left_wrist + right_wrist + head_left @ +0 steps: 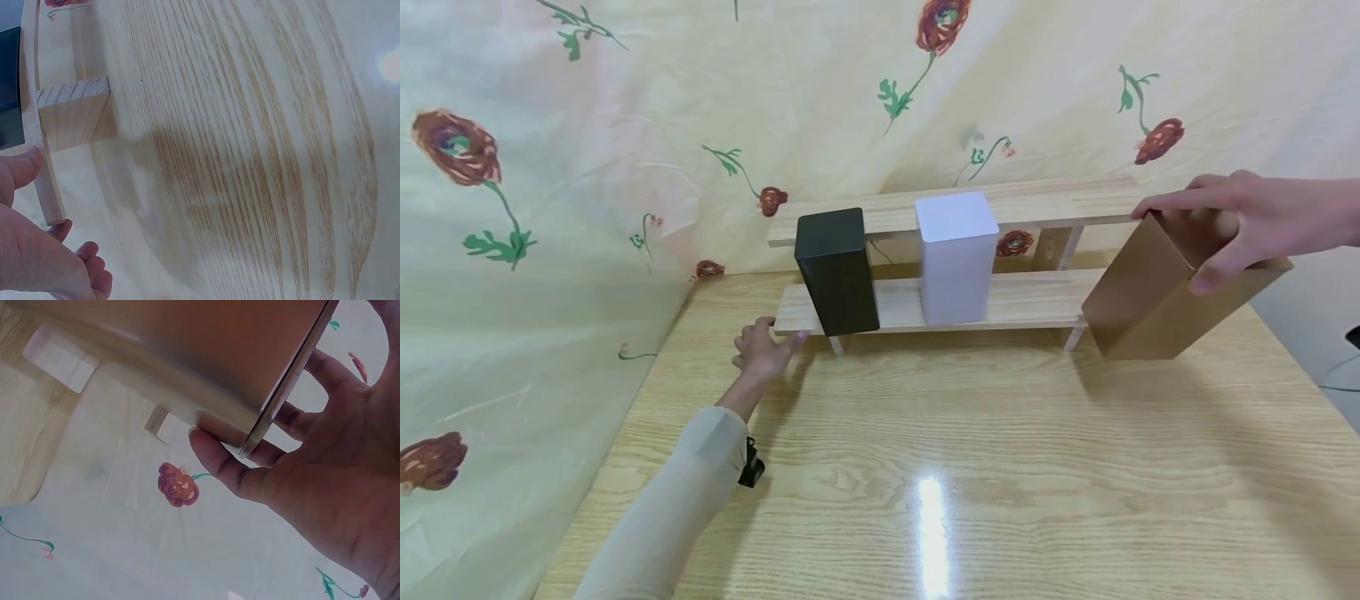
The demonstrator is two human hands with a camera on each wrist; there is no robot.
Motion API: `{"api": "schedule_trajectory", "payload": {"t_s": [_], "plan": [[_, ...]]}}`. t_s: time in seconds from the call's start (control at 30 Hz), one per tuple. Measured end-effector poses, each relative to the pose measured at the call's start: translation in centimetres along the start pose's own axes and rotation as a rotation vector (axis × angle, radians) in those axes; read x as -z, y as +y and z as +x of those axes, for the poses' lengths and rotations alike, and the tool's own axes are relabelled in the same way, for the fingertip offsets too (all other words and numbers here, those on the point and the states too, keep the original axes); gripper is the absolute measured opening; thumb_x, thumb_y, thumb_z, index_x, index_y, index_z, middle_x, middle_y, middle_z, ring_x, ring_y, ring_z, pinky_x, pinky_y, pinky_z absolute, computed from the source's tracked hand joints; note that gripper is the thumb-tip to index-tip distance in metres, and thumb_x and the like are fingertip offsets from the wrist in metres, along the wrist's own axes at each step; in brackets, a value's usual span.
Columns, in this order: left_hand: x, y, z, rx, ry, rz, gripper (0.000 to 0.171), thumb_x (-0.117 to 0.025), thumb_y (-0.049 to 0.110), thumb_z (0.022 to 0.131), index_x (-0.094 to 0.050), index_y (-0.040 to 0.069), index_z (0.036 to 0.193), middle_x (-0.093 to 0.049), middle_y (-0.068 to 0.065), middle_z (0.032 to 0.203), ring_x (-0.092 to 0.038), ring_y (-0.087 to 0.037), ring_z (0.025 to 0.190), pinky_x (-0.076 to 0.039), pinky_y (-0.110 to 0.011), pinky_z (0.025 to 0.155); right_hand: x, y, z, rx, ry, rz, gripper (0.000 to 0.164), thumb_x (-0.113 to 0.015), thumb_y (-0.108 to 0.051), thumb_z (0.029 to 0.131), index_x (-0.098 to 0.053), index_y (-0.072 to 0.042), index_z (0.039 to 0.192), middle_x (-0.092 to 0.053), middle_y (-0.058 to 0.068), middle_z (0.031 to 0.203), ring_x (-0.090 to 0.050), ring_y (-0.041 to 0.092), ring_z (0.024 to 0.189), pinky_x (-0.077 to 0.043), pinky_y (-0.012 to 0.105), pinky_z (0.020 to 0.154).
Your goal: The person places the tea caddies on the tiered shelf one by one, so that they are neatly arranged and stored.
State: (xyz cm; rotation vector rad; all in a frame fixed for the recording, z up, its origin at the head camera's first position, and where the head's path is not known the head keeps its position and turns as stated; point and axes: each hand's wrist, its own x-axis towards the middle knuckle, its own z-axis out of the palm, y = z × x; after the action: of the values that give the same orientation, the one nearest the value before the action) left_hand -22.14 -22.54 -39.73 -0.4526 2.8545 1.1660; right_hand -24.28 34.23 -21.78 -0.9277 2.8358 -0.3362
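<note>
My right hand [1262, 215] grips the top end of a tall gold-brown canister [1150, 292], thumb on the near side and fingers over the far edge. The canister tilts at the right end of a two-tier wooden shelf [1037, 302]. In the right wrist view, the thumb presses the canister's [200, 356] side close to its lid seam. My left hand [763, 357] holds the left end of the lower board. The left wrist view has the thumb on the board's [52, 197] upper face, a fingertip at its end and the other fingers curled below.
A black canister [838, 279] and a white canister [957, 271] stand upright on the lower board, in front of the upper board [1067, 200]. The shelf stands on a wood-grain table [850, 417] before a flowered cloth [820, 92].
</note>
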Motion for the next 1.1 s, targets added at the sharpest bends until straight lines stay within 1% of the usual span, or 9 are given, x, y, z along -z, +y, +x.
{"api": "schedule_trajectory", "payload": {"t_s": [0.33,0.43,0.5,0.57,0.6,0.67,0.83,1.0,1.1], "plan": [[-0.2,-0.1,0.1,-0.012,0.001,-0.002,0.077,-0.061,0.048,0.092,-0.031,0.002,0.145,-0.031,-0.025,0.142,-0.022,-0.041,0.129,-0.016,-0.058,0.100,0.9,-0.4,2.2,-0.069,-0.109,0.038,0.092,-0.080,-0.026,0.077,-0.027,-0.023,0.153,-0.039,0.017,0.131,-0.032,0.016,0.102,-0.035,0.031,0.073],[-0.2,0.0,0.0,-0.016,-0.004,-0.004,0.077,-0.060,0.047,0.092,-0.031,0.002,0.145,-0.031,-0.026,0.142,-0.022,-0.041,0.128,-0.016,-0.058,0.100,1.0,-1.0,3.0,-0.074,-0.126,0.066,0.091,-0.079,-0.026,0.079,-0.026,-0.023,0.153,-0.056,0.009,0.092,-0.045,0.014,0.079,-0.034,0.028,0.067],[-0.2,0.0,0.0,-0.017,-0.004,-0.004,0.077,-0.060,0.047,0.092,-0.031,0.001,0.145,-0.031,-0.026,0.142,-0.022,-0.041,0.129,-0.016,-0.058,0.100,1.3,-1.4,3.5,-0.089,-0.152,0.101,0.091,-0.078,-0.026,0.080,-0.024,-0.023,0.153,-0.046,0.000,0.063,-0.045,0.011,0.058,-0.034,0.029,0.064],[-0.1,0.0,-0.1,-0.017,-0.001,-0.002,0.077,-0.060,0.047,0.092,-0.031,0.001,0.145,-0.031,-0.026,0.142,-0.021,-0.041,0.129,-0.016,-0.058,0.100,1.6,-1.7,4.2,-0.101,-0.175,0.116,0.090,-0.077,-0.027,0.082,-0.023,-0.023,0.154,-0.035,-0.001,0.058,-0.041,0.012,0.051,-0.033,0.029,0.063],[-0.1,0.0,-0.1,-0.017,0.000,0.000,0.077,-0.060,0.047,0.092,-0.031,0.001,0.145,-0.031,-0.026,0.142,-0.021,-0.041,0.129,-0.016,-0.058,0.100,1.7,-1.9,4.5,-0.113,-0.186,0.111,0.090,-0.076,-0.029,0.082,-0.021,-0.024,0.154,-0.031,-0.001,0.060,-0.042,0.013,0.052,-0.034,0.030,0.064],[0.0,0.0,0.0,-0.018,0.000,0.001,0.077,-0.060,0.047,0.092,-0.031,0.001,0.145,-0.031,-0.026,0.142,-0.021,-0.041,0.130,-0.015,-0.059,0.100,2.1,-2.1,5.2,-0.120,-0.203,0.134,0.092,-0.075,-0.029,0.082,-0.019,-0.022,0.155,-0.047,0.012,0.083,-0.051,0.022,0.079,-0.036,0.037,0.075],[0.1,-0.1,0.0,-0.020,-0.002,0.000,0.075,-0.060,0.046,0.092,-0.031,0.001,0.145,-0.030,-0.026,0.142,-0.020,-0.041,0.130,-0.015,-0.059,0.100,2.6,-2.6,6.6,-0.144,-0.229,0.216,0.094,-0.075,-0.027,0.082,-0.018,-0.019,0.155,-0.021,0.023,0.141,-0.018,0.039,0.122,-0.023,0.058,0.090],[0.0,-0.1,0.1,-0.022,-0.005,0.007,0.076,-0.061,0.046,0.092,-0.031,0.001,0.145,-0.031,-0.026,0.142,-0.021,-0.041,0.129,-0.016,-0.058,0.100,2.7,-2.9,7.6,-0.154,-0.241,0.201,0.093,-0.076,-0.028,0.082,-0.019,-0.019,0.155,-0.037,0.027,0.116,-0.039,0.037,0.103,-0.024,0.052,0.089],[0.1,-0.2,0.1,-0.024,-0.005,0.011,0.076,-0.061,0.047,0.092,-0.031,0.001,0.145,-0.031,-0.026,0.142,-0.022,-0.041,0.129,-0.017,-0.059,0.100,2.6,-3.0,8.2,-0.157,-0.255,0.205,0.093,-0.075,-0.029,0.082,-0.018,-0.018,0.155,-0.033,0.028,0.115,-0.038,0.036,0.103,-0.023,0.052,0.090]]}}
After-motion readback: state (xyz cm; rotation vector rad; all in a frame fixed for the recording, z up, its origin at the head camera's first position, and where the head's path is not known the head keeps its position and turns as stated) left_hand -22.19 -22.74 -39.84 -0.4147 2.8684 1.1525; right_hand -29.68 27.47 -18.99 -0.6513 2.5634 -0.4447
